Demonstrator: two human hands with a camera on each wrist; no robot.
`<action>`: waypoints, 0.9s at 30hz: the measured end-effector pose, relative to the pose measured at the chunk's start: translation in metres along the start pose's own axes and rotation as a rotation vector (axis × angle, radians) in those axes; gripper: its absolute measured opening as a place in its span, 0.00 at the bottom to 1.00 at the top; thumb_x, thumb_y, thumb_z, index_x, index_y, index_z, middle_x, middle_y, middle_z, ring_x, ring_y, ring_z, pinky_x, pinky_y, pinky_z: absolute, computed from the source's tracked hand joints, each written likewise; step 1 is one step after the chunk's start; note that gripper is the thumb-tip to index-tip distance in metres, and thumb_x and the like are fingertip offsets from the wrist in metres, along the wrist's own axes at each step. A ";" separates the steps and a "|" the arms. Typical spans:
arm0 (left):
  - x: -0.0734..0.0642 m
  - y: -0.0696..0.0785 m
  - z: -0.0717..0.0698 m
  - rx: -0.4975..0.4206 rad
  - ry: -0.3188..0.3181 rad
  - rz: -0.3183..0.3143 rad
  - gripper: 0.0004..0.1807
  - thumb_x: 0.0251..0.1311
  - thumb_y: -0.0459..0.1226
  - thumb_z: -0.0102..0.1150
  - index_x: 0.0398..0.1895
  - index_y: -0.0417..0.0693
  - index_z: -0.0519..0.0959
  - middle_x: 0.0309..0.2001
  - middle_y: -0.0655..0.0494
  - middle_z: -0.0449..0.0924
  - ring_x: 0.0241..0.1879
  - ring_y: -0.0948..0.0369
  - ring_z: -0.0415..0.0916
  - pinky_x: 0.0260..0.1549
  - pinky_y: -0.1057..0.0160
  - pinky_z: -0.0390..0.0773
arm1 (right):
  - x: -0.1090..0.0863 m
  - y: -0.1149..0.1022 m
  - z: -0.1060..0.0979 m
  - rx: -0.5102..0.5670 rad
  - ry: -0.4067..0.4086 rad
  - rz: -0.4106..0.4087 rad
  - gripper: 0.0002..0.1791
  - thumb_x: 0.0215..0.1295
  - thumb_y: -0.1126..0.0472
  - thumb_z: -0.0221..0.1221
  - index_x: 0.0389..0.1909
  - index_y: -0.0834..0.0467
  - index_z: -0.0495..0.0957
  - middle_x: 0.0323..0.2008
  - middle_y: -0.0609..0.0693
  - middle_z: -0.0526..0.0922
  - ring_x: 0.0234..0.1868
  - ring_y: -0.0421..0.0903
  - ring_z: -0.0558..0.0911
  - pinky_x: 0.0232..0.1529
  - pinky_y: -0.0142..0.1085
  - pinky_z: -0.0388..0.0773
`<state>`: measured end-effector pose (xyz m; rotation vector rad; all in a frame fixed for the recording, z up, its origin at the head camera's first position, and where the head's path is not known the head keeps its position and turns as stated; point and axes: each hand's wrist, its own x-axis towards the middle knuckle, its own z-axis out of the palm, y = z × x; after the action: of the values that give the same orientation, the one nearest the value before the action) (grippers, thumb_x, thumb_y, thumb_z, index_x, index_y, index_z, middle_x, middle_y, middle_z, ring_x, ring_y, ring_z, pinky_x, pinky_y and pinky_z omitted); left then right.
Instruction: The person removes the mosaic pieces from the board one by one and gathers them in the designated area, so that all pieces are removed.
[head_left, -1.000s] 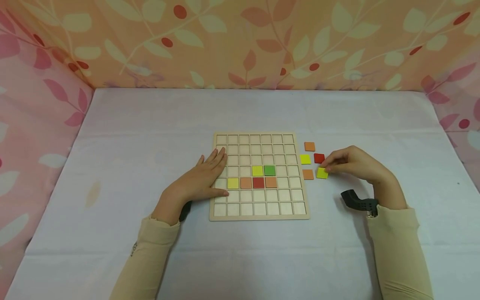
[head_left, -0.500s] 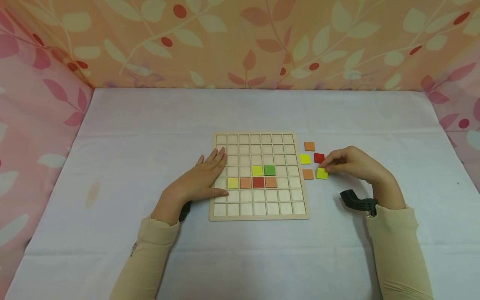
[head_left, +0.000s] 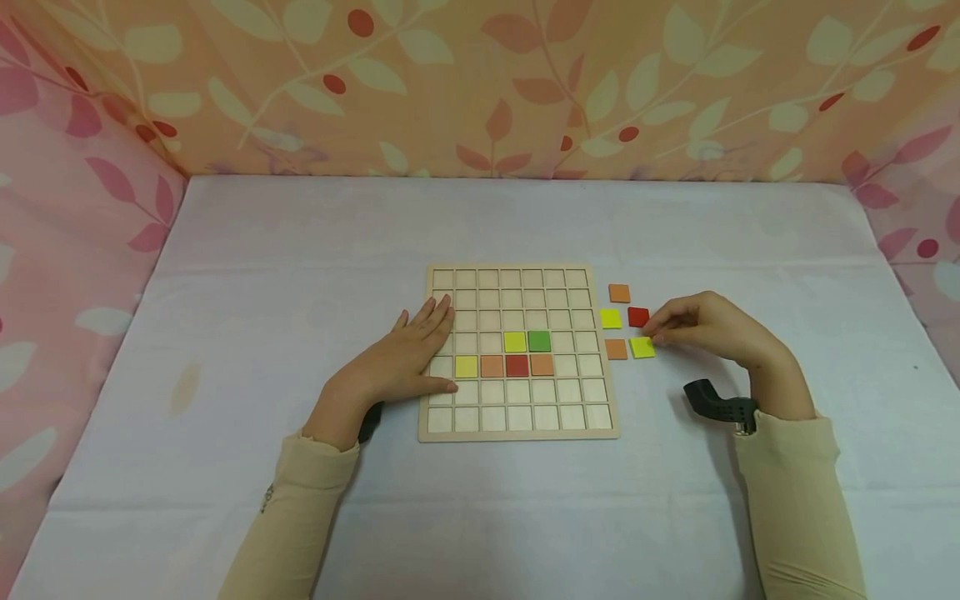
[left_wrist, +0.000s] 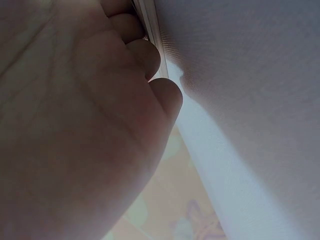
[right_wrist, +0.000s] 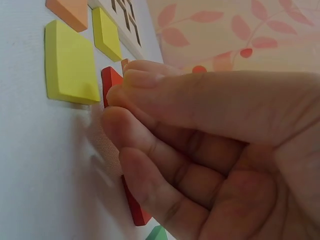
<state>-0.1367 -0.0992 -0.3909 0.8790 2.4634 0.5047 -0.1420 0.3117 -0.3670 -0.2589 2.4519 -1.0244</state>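
Wooden board (head_left: 520,436) lies square to the table (head_left: 225,250), rows running left to right, holding six seated tiles (head_left: 517,366). Five loose tiles (head_left: 619,293) lie right of it: two orange, two yellow, one red. Another red tile (right_wrist: 134,207) and a green piece (right_wrist: 158,233) show only partly. The left hand (head_left: 401,358) lies flat across its left edge; the right hand (head_left: 712,331) curls, thumb to fingertip; whether this grip pinches a tile, I cannot tell.

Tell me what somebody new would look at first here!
Probably the pale grid board near the middle of the table, with coloured tiles in it. Next, a loose red tile just right of the board, near the right grip. Maybe also the orange leafy curtain behind the table.
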 end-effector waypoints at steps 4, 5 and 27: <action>0.000 0.000 0.000 -0.002 -0.002 -0.003 0.54 0.58 0.53 0.60 0.73 0.36 0.39 0.74 0.45 0.27 0.72 0.51 0.25 0.67 0.45 0.34 | -0.001 0.000 -0.001 0.015 -0.004 0.000 0.08 0.59 0.67 0.63 0.39 0.62 0.84 0.37 0.54 0.85 0.37 0.39 0.80 0.37 0.27 0.77; 0.000 0.000 0.000 -0.003 -0.002 -0.002 0.54 0.58 0.53 0.60 0.73 0.36 0.39 0.74 0.45 0.27 0.72 0.51 0.25 0.67 0.45 0.34 | -0.001 0.000 -0.001 0.017 -0.004 -0.001 0.08 0.59 0.67 0.63 0.39 0.63 0.84 0.38 0.54 0.85 0.36 0.40 0.80 0.37 0.28 0.77; -0.001 0.000 -0.001 -0.009 -0.004 0.003 0.53 0.59 0.53 0.60 0.73 0.35 0.39 0.74 0.44 0.27 0.72 0.50 0.25 0.67 0.45 0.34 | 0.004 -0.006 0.004 0.038 -0.003 -0.028 0.06 0.59 0.69 0.61 0.37 0.64 0.83 0.36 0.53 0.85 0.36 0.39 0.80 0.37 0.28 0.77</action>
<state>-0.1363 -0.1000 -0.3892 0.8795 2.4548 0.5148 -0.1438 0.3034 -0.3665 -0.2830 2.4300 -1.0805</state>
